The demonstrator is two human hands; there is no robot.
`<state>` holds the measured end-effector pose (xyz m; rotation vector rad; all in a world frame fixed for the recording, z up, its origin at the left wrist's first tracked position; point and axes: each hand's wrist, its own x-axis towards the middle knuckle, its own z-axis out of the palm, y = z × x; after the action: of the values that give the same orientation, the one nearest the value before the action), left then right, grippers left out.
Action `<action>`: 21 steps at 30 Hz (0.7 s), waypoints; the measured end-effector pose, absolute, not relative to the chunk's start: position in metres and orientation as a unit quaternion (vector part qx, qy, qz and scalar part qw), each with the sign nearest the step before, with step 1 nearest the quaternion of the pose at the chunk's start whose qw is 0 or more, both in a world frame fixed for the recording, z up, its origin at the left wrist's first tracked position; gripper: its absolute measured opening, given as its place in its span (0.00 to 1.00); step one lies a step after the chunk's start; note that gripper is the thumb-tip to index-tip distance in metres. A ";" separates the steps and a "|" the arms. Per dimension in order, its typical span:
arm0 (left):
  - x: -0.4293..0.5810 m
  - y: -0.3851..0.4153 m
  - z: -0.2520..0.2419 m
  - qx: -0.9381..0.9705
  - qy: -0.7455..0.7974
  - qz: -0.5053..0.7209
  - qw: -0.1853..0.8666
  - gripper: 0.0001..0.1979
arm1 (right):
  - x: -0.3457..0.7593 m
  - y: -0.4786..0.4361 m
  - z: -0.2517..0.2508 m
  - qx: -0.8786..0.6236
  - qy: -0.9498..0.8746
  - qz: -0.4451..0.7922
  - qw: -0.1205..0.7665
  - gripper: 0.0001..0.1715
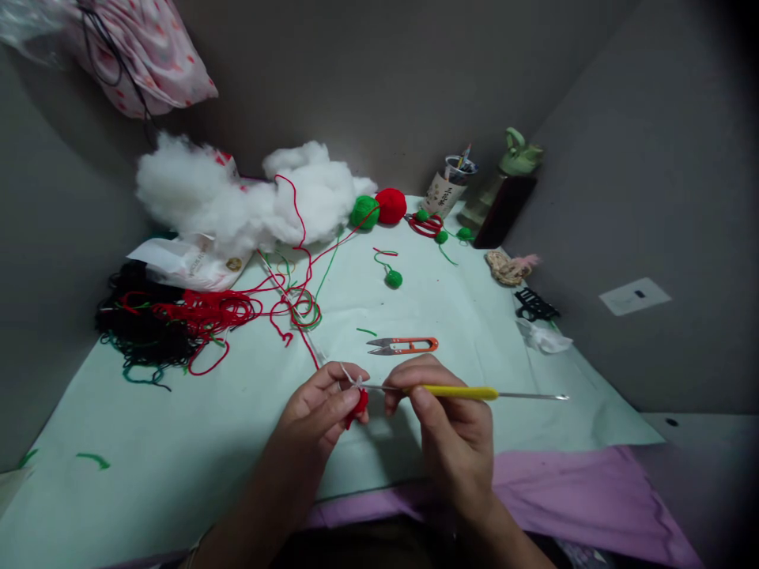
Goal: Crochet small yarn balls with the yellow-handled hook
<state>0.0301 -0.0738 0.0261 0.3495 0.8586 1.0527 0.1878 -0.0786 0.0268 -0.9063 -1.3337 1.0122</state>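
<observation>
Between the thumb and fingers of my left hand (323, 407) is a small red crochet piece (356, 408) with white yarn at its top. My right hand (454, 423) grips the yellow handle of a crochet hook (462, 392). The hook's thin metal shaft reaches left to the white stitches on the piece; its other metal end sticks out to the right. White yarn (349, 373) runs from the work past my left fingers toward the back left. Just beyond my hands lie orange thread snips (403, 346).
White stuffing (314, 190) is heaped at the back, beside a green yarn ball (364, 212) and a red yarn ball (390, 206). Tangled red yarn (219, 312) lies left. A small green ball (393, 279) sits mid-table. A pen cup (444, 190) and bottle (483, 201) stand back right.
</observation>
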 end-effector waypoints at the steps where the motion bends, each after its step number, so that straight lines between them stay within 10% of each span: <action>1: 0.031 -0.074 0.027 0.164 0.401 0.485 0.760 0.10 | 0.188 -0.078 0.027 -0.394 -0.574 0.425 0.578 0.11; 21: 0.031 -0.075 0.026 0.224 0.404 0.496 0.735 0.18 | 0.186 -0.079 0.027 -0.394 -0.607 0.425 0.544 0.11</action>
<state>0.0309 -0.0752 0.0257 0.4918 0.8876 1.0896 0.1857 -0.0794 0.0274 -0.9342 -1.4407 1.0082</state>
